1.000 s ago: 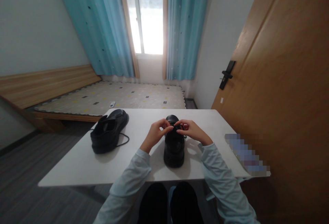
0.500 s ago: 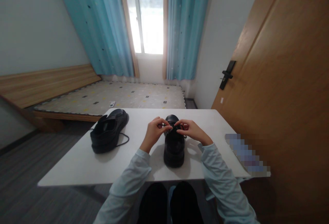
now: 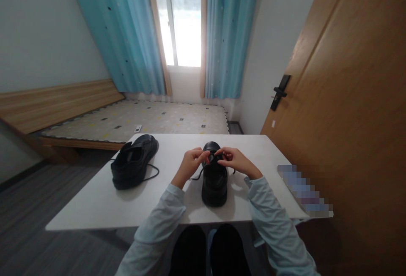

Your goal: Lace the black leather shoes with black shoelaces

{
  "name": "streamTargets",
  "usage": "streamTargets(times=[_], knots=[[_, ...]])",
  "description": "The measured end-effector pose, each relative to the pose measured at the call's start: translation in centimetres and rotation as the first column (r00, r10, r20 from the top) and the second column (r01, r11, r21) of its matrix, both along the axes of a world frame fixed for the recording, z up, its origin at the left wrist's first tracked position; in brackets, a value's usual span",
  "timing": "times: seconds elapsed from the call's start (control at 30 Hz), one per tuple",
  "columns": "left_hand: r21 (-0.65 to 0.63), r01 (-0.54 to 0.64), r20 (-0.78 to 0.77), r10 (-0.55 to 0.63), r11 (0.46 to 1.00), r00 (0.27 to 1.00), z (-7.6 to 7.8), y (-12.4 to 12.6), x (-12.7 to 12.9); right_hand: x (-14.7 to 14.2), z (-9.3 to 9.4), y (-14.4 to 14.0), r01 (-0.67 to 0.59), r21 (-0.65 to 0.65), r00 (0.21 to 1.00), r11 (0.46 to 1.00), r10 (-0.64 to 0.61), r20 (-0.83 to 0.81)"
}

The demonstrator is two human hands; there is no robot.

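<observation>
A black lace-up shoe stands on the white table, its toe pointing away from me and its heel toward me. My left hand is closed at the left side of the lacing, thumb and fingers pinched on the shoelace. From the right, my right hand pinches the shoelace at the top of the same shoe. A loose length of black shoelace hangs below my left hand. The fingertips partly cover the lacing. A second black shoe rests farther left, its lace trailing on the table.
Beyond the table is a bed with a patterned mattress and a small white object. A wooden door stands to the right. At the table's right edge lies a blurred-out flat item.
My left hand has shifted slightly left and its fingers have changed position at the lacing. A loose lace now shows below it, and a lace end hangs below my right hand.
</observation>
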State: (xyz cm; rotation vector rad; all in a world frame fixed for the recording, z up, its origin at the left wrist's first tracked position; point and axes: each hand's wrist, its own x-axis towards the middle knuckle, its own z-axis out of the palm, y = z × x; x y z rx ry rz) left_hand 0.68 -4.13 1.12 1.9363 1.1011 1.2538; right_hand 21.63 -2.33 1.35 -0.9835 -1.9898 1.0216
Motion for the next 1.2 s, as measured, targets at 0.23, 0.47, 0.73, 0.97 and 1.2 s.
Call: streamTargets(times=[0.23,0.47,0.73,0.97,1.2], knots=[[-0.021,-0.150,-0.042,0.149,0.988,0.988,-0.7,0.5,0.3,0.0,0.3,-0.1,0.037,-0.079,0.998,0.996,-0.041,-0.051],[0.016,-0.160,-0.113,0.160,0.987,0.981,-1.0,0.7,0.4,0.0,-0.1,0.4,0.139,-0.132,0.986,0.981,-0.150,-0.076],[0.024,-0.135,-0.107,0.137,0.991,0.985,-1.4,0.9,0.3,0.0,-0.6,0.9,0.145,-0.122,0.983,0.982,-0.157,-0.095],[0.019,-0.122,-0.136,0.123,0.992,0.983,-1.2,0.7,0.3,0.1,-1.0,1.4,0.168,-0.037,0.985,0.985,-0.169,-0.026],[-0.004,-0.113,-0.133,0.112,0.994,0.985,-1.0,0.5,0.4,-0.1,-1.1,1.4,0.186,-0.024,0.977,0.982,-0.187,-0.100]])
